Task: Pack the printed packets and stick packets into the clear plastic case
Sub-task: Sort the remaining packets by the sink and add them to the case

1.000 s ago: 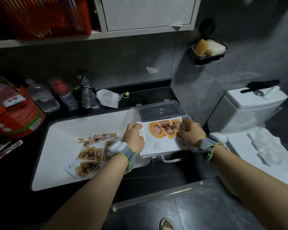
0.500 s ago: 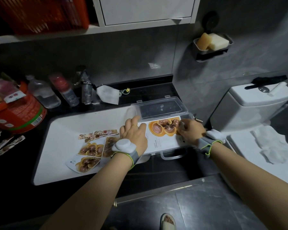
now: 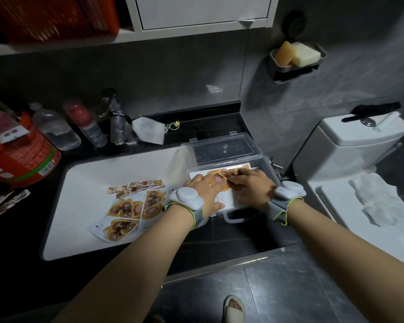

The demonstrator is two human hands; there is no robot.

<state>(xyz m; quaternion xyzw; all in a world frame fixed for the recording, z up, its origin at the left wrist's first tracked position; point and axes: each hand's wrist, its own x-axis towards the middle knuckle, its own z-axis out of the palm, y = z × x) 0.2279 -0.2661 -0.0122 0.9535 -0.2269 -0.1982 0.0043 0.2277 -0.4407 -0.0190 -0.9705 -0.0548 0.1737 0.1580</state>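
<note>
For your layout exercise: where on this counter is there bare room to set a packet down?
The white sink surface is bare left of the printed packets and behind the stick packets. Crowded: the bottles at the back, and the clear case, filled by both hands.

Dim grey-tiled wall [image 3: 184,73], white toilet [image 3: 350,148]

One clear plastic case [image 3: 264,164] sits right of centre, with one printed packet [image 3: 229,197] in it under two hands, left hand [image 3: 204,191] and right hand [image 3: 252,186]. Three printed packets [image 3: 126,208] lie left of centre beside about three stick packets [image 3: 135,186]. Three bottles [image 3: 86,124] stand upper left; two soap bars [image 3: 296,53] upper right.
</note>
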